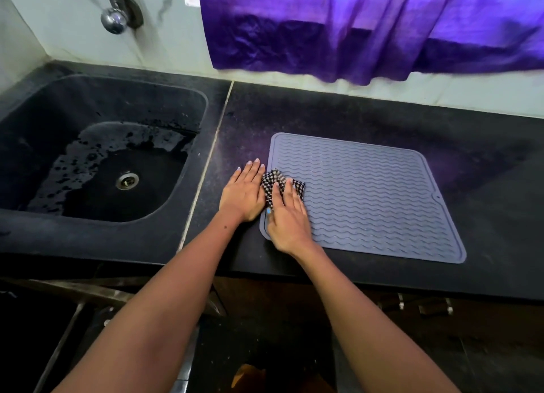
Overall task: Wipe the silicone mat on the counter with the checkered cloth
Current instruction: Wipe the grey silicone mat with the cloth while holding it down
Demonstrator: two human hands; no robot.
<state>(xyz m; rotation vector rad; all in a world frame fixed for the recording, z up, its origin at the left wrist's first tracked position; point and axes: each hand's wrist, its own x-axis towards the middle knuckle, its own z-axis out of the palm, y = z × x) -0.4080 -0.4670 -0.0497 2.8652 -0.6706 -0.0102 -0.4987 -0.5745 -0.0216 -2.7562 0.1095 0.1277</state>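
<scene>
Wiping a grey mat [368, 198] on a dark counter [382, 118].
The right hand [287, 220] presses the bunched cloth [272, 180] flat-fingered onto the mat's left edge; the left hand [243, 195] lies open on the counter beside it. Wiping looks barely begun; next, sweep rightward across the ridges.

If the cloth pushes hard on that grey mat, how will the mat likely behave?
The silicone mat looks thin and flat, so probably floppy and light. It might creep on the smooth counter; the left hand, flat at its edge, seems there to steady it.
</scene>
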